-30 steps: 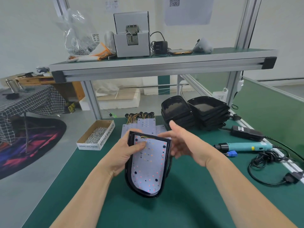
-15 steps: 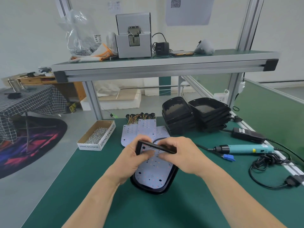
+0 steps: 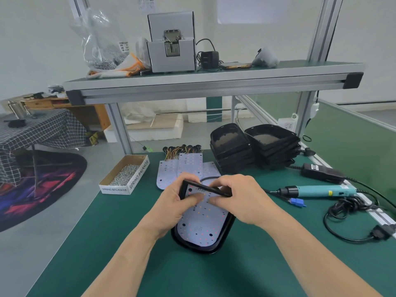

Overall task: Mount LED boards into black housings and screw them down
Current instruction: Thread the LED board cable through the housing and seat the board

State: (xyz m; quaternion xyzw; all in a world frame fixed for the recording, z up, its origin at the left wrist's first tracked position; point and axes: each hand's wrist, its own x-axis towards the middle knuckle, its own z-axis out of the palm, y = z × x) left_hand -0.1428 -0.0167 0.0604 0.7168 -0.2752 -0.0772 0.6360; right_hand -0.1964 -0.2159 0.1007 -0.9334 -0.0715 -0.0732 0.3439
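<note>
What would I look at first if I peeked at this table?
First, the middle: the left hand and right hand grip a black housing on the green mat, thumbs pressing the dotted white LED board inside it. Behind them stand stacks of empty black housings, and a teal electric screwdriver lies to the right.

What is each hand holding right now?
Left hand grips the black housing, thumb on the LED board.
Right hand grips the black housing too.
</note>
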